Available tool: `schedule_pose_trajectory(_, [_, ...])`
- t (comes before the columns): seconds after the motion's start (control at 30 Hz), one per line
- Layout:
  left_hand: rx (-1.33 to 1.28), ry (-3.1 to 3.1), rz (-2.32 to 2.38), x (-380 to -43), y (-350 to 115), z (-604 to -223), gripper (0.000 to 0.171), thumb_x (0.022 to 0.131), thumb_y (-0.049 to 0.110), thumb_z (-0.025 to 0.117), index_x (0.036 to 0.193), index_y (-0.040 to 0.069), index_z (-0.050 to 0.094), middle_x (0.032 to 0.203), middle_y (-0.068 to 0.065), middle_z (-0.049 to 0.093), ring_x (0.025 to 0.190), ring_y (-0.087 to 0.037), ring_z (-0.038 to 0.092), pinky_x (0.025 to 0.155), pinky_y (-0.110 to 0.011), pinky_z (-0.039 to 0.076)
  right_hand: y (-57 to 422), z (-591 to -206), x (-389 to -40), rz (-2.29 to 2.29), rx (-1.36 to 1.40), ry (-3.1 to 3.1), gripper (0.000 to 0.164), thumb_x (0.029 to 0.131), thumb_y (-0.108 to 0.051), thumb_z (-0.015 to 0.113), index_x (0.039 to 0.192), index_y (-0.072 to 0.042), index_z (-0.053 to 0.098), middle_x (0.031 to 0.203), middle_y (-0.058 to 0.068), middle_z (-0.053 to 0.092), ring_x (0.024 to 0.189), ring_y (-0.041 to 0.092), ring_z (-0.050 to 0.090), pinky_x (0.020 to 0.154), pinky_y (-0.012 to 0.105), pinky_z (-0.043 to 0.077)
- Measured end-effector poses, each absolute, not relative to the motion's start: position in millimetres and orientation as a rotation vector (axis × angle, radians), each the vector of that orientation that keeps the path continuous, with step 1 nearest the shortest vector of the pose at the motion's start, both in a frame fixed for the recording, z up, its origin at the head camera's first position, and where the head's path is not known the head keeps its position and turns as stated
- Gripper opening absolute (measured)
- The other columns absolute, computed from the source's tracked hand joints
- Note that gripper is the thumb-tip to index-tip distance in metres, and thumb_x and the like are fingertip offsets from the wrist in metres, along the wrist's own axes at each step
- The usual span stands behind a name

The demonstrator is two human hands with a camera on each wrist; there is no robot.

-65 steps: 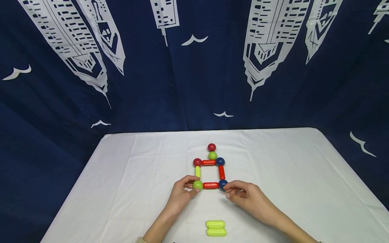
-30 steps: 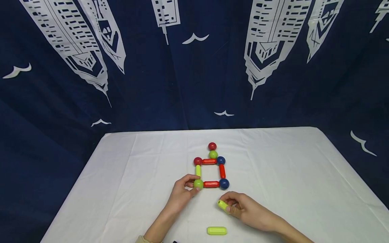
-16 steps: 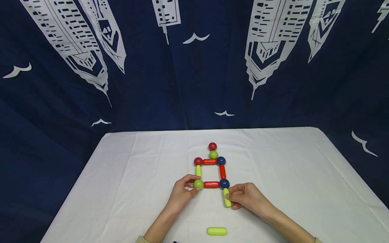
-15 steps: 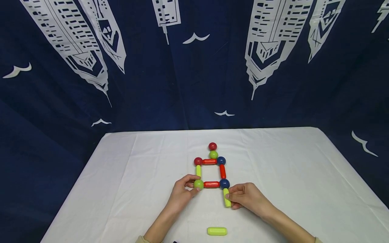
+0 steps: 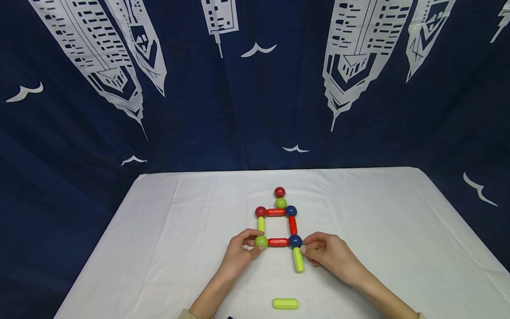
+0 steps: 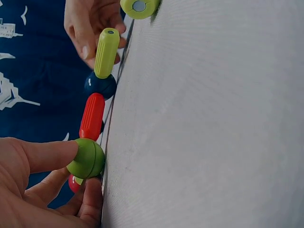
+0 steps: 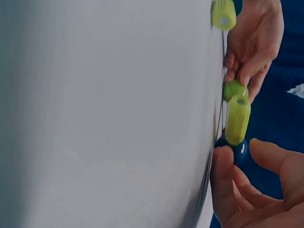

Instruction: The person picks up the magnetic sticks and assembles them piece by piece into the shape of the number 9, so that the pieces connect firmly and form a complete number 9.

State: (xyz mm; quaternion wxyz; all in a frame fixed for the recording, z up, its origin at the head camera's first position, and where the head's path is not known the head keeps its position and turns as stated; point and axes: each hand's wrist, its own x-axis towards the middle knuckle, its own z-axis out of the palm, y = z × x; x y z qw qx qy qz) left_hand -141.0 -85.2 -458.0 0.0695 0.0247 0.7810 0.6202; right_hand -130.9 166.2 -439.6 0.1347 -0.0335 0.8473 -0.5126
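Our left hand (image 5: 238, 253) pinches the green ball (image 5: 261, 242); our right hand (image 5: 331, 254) looks released, loosely bent beside the blue ball (image 5: 295, 241), contact there unclear. Between our hands, a red stick (image 5: 278, 242) links both balls, and a lime stick (image 5: 298, 260) runs from the blue one towards us. A second lime stick (image 5: 285, 304) lies between our forearms. The white-clothed desk (image 5: 179, 248) stretches wide either side of our hands, its far edge well beyond them, before a navy curtain (image 5: 199, 124) printed with upside-down buildings (image 5: 354, 53).
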Motion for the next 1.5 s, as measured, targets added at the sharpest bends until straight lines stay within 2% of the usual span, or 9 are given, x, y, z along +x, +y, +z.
schedule_pose_trajectory(0.13, [0.076,2.341,1.876,-142,-85,-459,0.033,0.082,-0.005,0.071,0.114,0.001,0.068,0.099,-0.010,0.062,0.088,-0.021,0.051,0.062,-0.021,0.040,170,-440,-139,-1.415,-0.274,2.602,0.029,0.088,-0.004,0.071,0.116,-0.009,0.065,0.100,0.002,0.067,0.077,0.016,0.063,0.070,0.026,0.054])
schedule_pose_trajectory(0.23, [0.083,2.350,1.868,-142,-85,-459,0.033,0.082,-0.005,0.070,0.115,0.002,0.068,0.098,-0.009,0.062,0.088,-0.021,0.051,0.062,-0.022,0.041,171,-441,-145,-1.347,-0.410,2.626,0.034,0.089,-0.006,0.070,0.121,-0.015,0.065,0.108,-0.001,0.065,0.083,0.016,0.062,0.073,0.025,0.053])
schedule_pose_trajectory(0.5, [0.065,2.383,1.842,-137,-84,-454,0.034,0.082,-0.001,0.072,0.115,0.007,0.068,0.098,-0.006,0.060,0.089,-0.019,0.051,0.063,-0.021,0.042,171,-441,-155,-1.276,-0.577,2.542,0.032,0.091,-0.015,0.071,0.123,-0.017,0.066,0.096,-0.002,0.062,0.080,0.020,0.057,0.068,0.026,0.049])
schedule_pose_trajectory(0.73, [0.002,2.551,1.803,-127,-82,-451,0.035,0.081,0.000,0.074,0.114,0.009,0.068,0.111,-0.008,0.057,0.094,-0.022,0.052,0.074,-0.026,0.046,171,-441,-157,-1.243,-0.567,2.533,0.032,0.091,-0.015,0.071,0.122,-0.018,0.065,0.095,-0.002,0.059,0.080,0.021,0.055,0.066,0.026,0.047])
schedule_pose_trajectory(0.97, [0.007,2.567,1.852,-125,-86,-443,0.029,0.086,0.003,0.072,0.113,0.012,0.068,0.109,-0.007,0.058,0.095,-0.024,0.052,0.073,-0.027,0.047,172,-441,-158,-1.241,-0.581,2.517,0.031,0.092,-0.015,0.070,0.122,-0.018,0.064,0.095,-0.002,0.059,0.082,0.021,0.054,0.067,0.027,0.046])
schedule_pose_trajectory(1.1, [0.179,2.601,1.886,-140,-91,-439,0.027,0.088,0.004,0.071,0.113,0.010,0.068,0.112,-0.009,0.061,0.102,-0.028,0.055,0.081,-0.034,0.048,173,-441,-158,-1.252,-0.583,2.508,0.031,0.092,-0.016,0.070,0.122,-0.018,0.064,0.095,-0.002,0.059,0.083,0.021,0.055,0.068,0.027,0.047])
schedule_pose_trajectory(1.27, [0.419,2.638,1.821,-173,-95,-433,0.027,0.089,0.008,0.071,0.116,0.010,0.067,0.117,-0.007,0.064,0.112,-0.030,0.055,0.093,-0.049,0.043,173,-443,-158,-1.268,-0.593,2.493,0.031,0.092,-0.016,0.070,0.122,-0.018,0.064,0.097,-0.002,0.060,0.083,0.022,0.055,0.069,0.027,0.047])
schedule_pose_trajectory(1.37, [0.524,2.657,1.728,-197,-93,-432,0.028,0.089,0.010,0.072,0.117,0.012,0.067,0.117,-0.007,0.064,0.113,-0.029,0.056,0.096,-0.049,0.042,174,-444,-158,-1.269,-0.591,2.492,0.031,0.092,-0.016,0.070,0.123,-0.018,0.064,0.097,-0.002,0.060,0.084,0.022,0.055,0.069,0.027,0.047])
schedule_pose_trajectory(1.5, [0.620,2.644,1.568,-225,-84,-433,0.030,0.090,0.011,0.072,0.119,0.011,0.067,0.119,-0.009,0.064,0.110,-0.026,0.057,0.095,-0.044,0.045,174,-444,-158,-1.264,-0.576,2.499,0.031,0.092,-0.016,0.070,0.123,-0.018,0.064,0.097,-0.002,0.060,0.084,0.021,0.055,0.069,0.027,0.047])
